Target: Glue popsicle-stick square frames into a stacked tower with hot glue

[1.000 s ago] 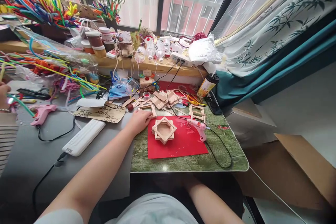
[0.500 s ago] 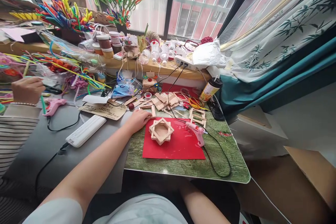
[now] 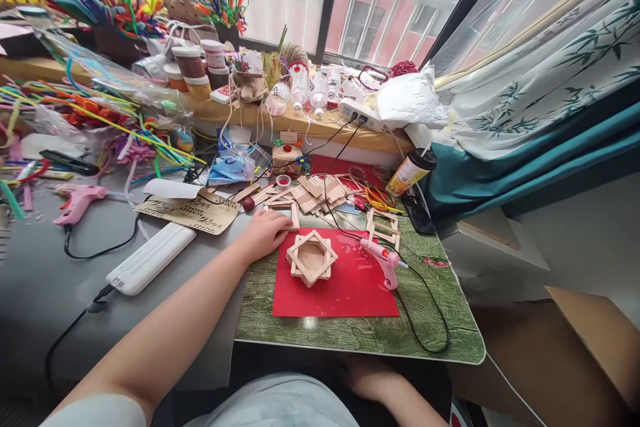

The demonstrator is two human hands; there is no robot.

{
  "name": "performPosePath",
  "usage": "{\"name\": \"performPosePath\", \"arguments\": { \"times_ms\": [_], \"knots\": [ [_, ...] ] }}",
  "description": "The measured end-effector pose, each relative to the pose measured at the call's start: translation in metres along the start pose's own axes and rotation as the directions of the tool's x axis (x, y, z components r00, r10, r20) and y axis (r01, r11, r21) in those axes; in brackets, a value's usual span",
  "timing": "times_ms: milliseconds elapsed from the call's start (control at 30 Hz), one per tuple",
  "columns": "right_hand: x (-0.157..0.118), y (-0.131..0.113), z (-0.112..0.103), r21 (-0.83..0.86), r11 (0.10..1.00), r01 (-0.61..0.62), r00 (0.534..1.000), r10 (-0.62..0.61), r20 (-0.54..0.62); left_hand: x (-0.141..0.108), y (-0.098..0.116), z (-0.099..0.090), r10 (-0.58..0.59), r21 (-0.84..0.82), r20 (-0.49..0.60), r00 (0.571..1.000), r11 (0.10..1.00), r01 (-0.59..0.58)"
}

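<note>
My left hand (image 3: 264, 235) rests on the table, its fingers reaching to a square frame of wooden sticks (image 3: 295, 215) at the left edge of a red sheet (image 3: 350, 293). Whether it grips the frame cannot be made out. A star-shaped bowl of stacked sticks (image 3: 312, 257) sits on the sheet, just right of that hand. My right hand (image 3: 367, 377) hangs low under the table edge near my lap, its fingers dark and indistinct. A pink glue gun (image 3: 383, 260) lies on the sheet's right side.
Loose wooden sticks (image 3: 320, 193) are piled behind the sheet, with another stick frame (image 3: 384, 227) at right. A drink cup (image 3: 413, 170) stands at the back right. To the left lie a white power strip (image 3: 150, 260), brown sandpaper (image 3: 200, 212) and a second pink glue gun (image 3: 80, 203).
The view has shifted, bringing the table slightly closer. The other person's hand at the left has gone out of view. More of my right hand shows below the table edge.
</note>
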State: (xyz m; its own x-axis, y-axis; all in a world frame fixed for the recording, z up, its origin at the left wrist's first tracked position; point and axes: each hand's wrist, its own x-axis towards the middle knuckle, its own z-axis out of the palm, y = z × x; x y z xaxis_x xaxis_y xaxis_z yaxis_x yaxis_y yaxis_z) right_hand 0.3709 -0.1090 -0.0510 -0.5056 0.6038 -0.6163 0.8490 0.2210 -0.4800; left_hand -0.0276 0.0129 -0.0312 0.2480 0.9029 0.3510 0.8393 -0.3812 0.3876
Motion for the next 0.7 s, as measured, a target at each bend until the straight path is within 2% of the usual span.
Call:
{"name": "performPosePath", "arguments": {
  "times_ms": [100,167,200,267,300,333,367,400,433,467,500,533,600,633,700],
  "knots": [
    [-0.035,0.01,-0.016,0.152,0.988,-0.019,0.975,-0.015,0.22,0.0,0.001,-0.006,0.019,-0.068,-0.034,0.999,0.997,-0.021],
    [-0.057,0.013,-0.032,0.361,0.932,0.001,0.963,-0.099,0.252,-0.002,0.002,-0.011,0.031,-0.137,-0.068,0.997,0.99,-0.041],
    [-0.064,0.014,-0.041,0.494,0.869,0.019,0.962,-0.151,0.227,-0.003,0.003,-0.014,0.037,-0.172,-0.083,0.996,0.984,-0.051],
    [-0.066,0.01,-0.057,0.691,0.714,0.115,0.98,-0.194,0.037,-0.007,0.006,-0.019,0.055,-0.228,-0.093,0.994,0.971,-0.075],
    [-0.061,0.006,-0.063,0.713,0.67,0.206,0.977,-0.177,-0.116,-0.009,0.008,-0.021,0.07,-0.246,-0.087,0.994,0.965,-0.09],
    [-0.052,0.0,-0.07,0.676,0.669,0.308,0.947,-0.143,-0.289,-0.011,0.01,-0.022,0.088,-0.259,-0.08,0.993,0.96,-0.106],
    [-0.04,-0.007,-0.075,0.588,0.705,0.396,0.88,-0.108,-0.463,-0.012,0.014,-0.023,0.105,-0.27,-0.076,0.992,0.955,-0.122],
    [-0.025,-0.016,-0.08,0.465,0.744,0.48,0.772,-0.106,-0.626,-0.013,0.018,-0.024,0.125,-0.276,-0.077,0.989,0.951,-0.141],
    [-0.008,-0.025,-0.085,0.335,0.769,0.544,0.639,-0.121,-0.759,-0.014,0.023,-0.023,0.147,-0.272,-0.087,0.985,0.948,-0.165],
    [0.009,-0.034,-0.088,0.202,0.783,0.588,0.514,-0.169,-0.841,-0.014,0.028,-0.023,0.172,-0.257,-0.102,0.98,0.947,-0.193],
    [0.025,-0.042,-0.091,0.073,0.791,0.608,0.417,-0.24,-0.877,-0.014,0.035,-0.021,0.201,-0.233,-0.121,0.972,0.946,-0.224],
    [0.04,-0.049,-0.093,-0.039,0.792,0.609,0.348,-0.312,-0.884,-0.014,0.041,-0.02,0.232,-0.203,-0.145,0.962,0.945,-0.258],
    [0.064,-0.058,-0.093,-0.166,0.787,0.594,0.28,-0.397,-0.874,-0.016,0.054,-0.016,0.277,-0.149,-0.18,0.944,0.941,-0.305],
    [0.072,-0.059,-0.092,-0.188,0.782,0.595,0.263,-0.41,-0.873,-0.017,0.06,-0.014,0.286,-0.143,-0.201,0.937,0.937,-0.317],
    [0.079,-0.057,-0.087,-0.221,0.768,0.602,0.261,-0.451,-0.854,-0.019,0.067,-0.011,0.35,-0.112,-0.174,0.921,0.922,-0.371]
  ]
}}
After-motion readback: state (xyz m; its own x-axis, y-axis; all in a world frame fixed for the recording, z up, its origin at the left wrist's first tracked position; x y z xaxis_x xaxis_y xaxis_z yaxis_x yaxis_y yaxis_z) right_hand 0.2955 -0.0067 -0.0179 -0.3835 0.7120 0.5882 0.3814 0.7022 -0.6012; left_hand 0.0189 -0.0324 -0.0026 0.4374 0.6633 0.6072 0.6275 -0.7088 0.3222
